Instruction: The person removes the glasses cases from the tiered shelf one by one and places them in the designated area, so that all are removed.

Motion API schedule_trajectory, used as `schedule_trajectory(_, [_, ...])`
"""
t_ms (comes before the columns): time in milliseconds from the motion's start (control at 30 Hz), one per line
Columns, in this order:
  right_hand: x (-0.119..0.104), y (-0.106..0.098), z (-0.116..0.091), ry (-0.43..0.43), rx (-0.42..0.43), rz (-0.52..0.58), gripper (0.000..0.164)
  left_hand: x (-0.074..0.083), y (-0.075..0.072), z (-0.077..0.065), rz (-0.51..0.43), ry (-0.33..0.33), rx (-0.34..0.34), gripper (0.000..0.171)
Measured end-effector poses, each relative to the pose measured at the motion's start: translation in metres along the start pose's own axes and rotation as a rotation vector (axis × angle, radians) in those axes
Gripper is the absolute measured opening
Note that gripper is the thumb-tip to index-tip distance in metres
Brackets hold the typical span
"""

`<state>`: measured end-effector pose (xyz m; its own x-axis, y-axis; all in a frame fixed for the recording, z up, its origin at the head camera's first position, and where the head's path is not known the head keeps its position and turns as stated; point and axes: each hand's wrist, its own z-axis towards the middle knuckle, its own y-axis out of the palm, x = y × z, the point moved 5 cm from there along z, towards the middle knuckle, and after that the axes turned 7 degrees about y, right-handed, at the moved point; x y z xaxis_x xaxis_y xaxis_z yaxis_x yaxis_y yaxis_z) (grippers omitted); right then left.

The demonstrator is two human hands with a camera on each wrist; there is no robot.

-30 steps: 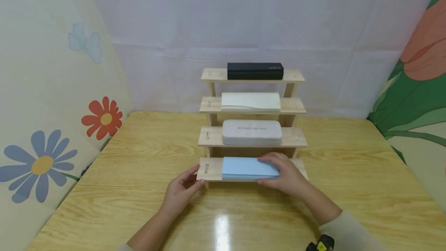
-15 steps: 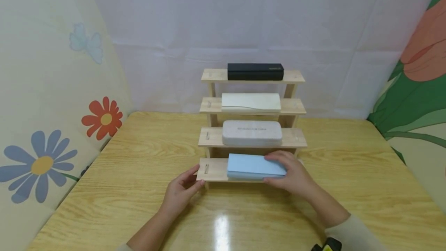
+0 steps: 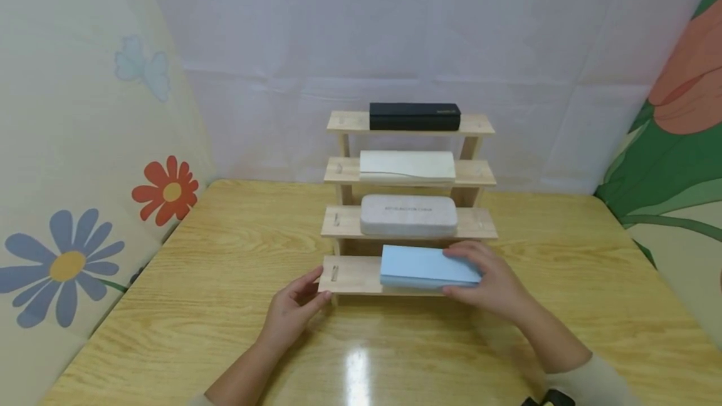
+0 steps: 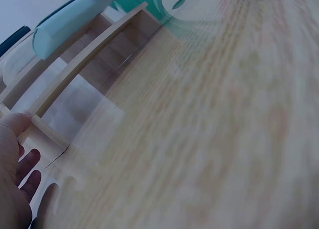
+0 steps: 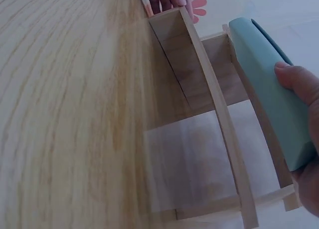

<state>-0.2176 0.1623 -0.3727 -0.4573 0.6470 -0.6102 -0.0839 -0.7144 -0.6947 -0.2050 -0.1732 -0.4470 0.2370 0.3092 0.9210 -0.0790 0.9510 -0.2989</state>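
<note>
Light blue case [image 3: 420,265], long and smooth, with a thin flap seam along its front edge, is raised just above the lowest step of a wooden stand [image 3: 351,275]. The right hand [image 3: 491,281] grips its right end, thumb in front and fingers over the top. The left hand [image 3: 290,312] holds the left end of that step, its thumb at the front corner. One step farther up, a pale grey case [image 3: 408,224] with rounded corners bears a line of dark capitals, too blurred to read. Behind it lies a cream case [image 3: 406,165] with a wavy flap edge. Farthest, on the top step, sits a black case [image 3: 408,119], small gold lettering near its right end, illegible.
</note>
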Motion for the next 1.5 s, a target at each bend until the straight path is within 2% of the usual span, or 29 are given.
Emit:
schedule_trajectory(200, [0.0,-0.012,-0.002,0.02,0.008,-0.022,0.055,0.002,-0.001,0.0,0.014,0.008,-0.005,0.05])
schedule_trajectory(433, [-0.002,-0.029,-0.005,0.061,0.001,-0.023,0.054,0.002,0.0,0.0,0.017,-0.02,-0.003,0.05])
schedule_trajectory(567, [-0.001,-0.038,-0.007,0.073,0.017,-0.022,0.054,0.002,0.0,0.0,0.023,-0.008,-0.003,0.05])
schedule_trajectory(767, [0.004,-0.047,-0.01,0.127,0.019,-0.014,0.053,0.001,0.0,-0.001,0.017,0.016,-0.007,0.05])
schedule_trajectory(967, [0.007,-0.057,-0.013,0.177,0.025,0.004,0.054,-0.001,0.0,-0.001,0.001,0.007,-0.001,0.049])
schedule_trajectory(1333, [0.012,-0.077,-0.016,0.156,0.103,0.003,0.055,0.0,-0.001,-0.001,0.014,-0.016,0.002,0.05])
schedule_trajectory(1500, [0.016,-0.085,-0.016,0.169,0.124,-0.008,0.056,0.0,0.0,0.0,0.017,-0.006,0.006,0.049])
